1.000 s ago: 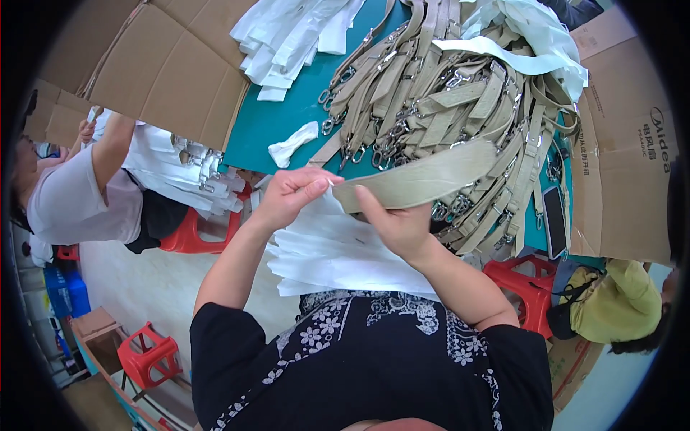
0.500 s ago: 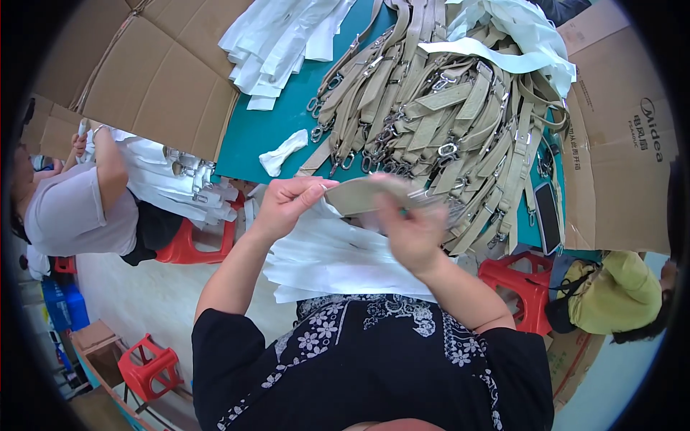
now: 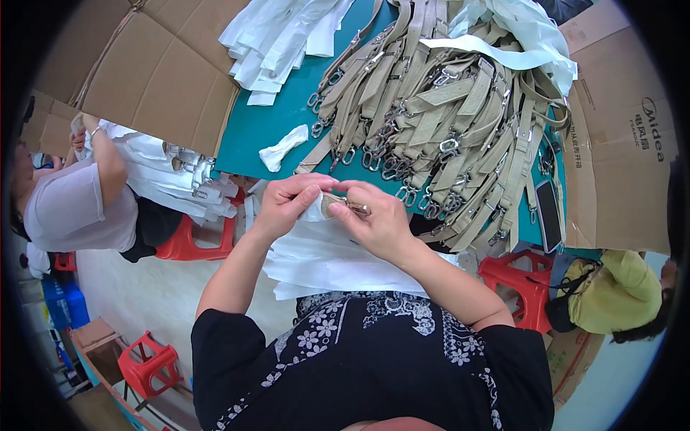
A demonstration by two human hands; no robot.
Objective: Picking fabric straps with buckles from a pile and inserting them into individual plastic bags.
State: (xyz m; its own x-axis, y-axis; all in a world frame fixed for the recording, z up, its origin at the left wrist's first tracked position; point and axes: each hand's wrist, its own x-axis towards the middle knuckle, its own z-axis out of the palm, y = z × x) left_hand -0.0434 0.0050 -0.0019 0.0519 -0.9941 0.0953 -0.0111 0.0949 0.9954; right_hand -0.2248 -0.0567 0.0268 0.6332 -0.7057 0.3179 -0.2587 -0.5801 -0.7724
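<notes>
My left hand [image 3: 284,207] is closed, pinching a white soft strip [image 3: 314,212] between thumb and fingers. Right against it, my right hand [image 3: 379,221] grips a tan webbing strap [image 3: 329,204] with a metal clasp [image 3: 359,209] showing between thumb and fingers. The strap's tan end touches the white strip; most of its length is hidden by my hands. Below them, a layer of white strips [image 3: 330,262] lies across my lap. Just beyond my hands, a large heap of tan straps [image 3: 438,108] with metal hooks covers the table.
On the green table [image 3: 244,151] lie a crumpled white piece [image 3: 284,149], stacked white strips [image 3: 280,50] and a phone [image 3: 548,215]. Cardboard walls [image 3: 162,79] flank it. People sit left [image 3: 79,205] and right [image 3: 611,294], near red stools [image 3: 514,287].
My right hand has moved left to meet my left hand. The strap, stretched between them before, is now mostly hidden. My left hand has barely moved.
</notes>
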